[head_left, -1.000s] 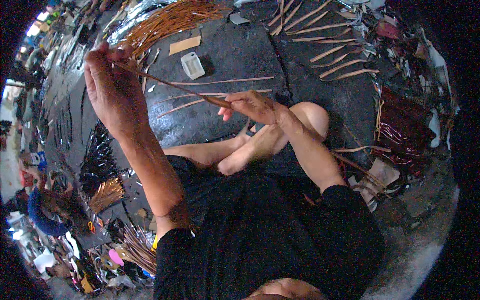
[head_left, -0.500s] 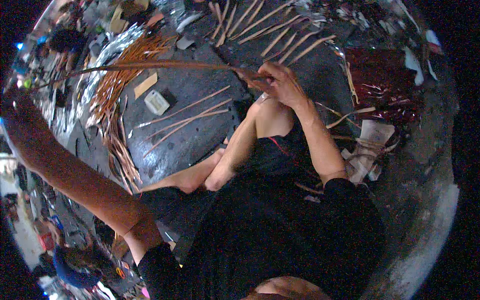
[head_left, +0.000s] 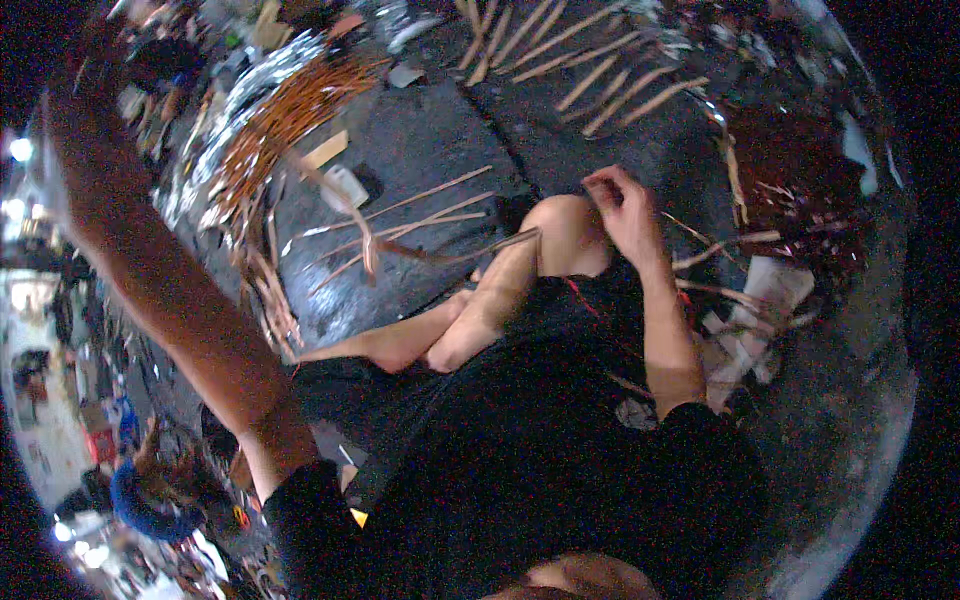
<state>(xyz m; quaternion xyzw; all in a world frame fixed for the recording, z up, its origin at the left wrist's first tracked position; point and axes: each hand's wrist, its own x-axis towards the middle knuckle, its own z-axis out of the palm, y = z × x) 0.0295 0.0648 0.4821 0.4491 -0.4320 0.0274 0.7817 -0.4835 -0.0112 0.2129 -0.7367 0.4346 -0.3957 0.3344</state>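
My right hand is raised beside my bent knee, fingers loosely curled with a gap to the thumb and nothing seen in it. A long brown flat strip hangs bent in the air in front of my shin, one end near the knee, its far part blurred toward the upper left. My left arm stretches far out to the upper left. In the dark rim there, my left hand is too dim for its fingers to show.
Thin strips lie on the dark floor mat near a small white device. Brown strips are heaped at left, and paler strips lie spread beyond. Dark red sheeting is at right. Another person in blue sits lower left.
The strip was stretched taut between my hands; now it has left my right hand and bends loosely. My left arm has swung farther up; my right hand has moved right and down.
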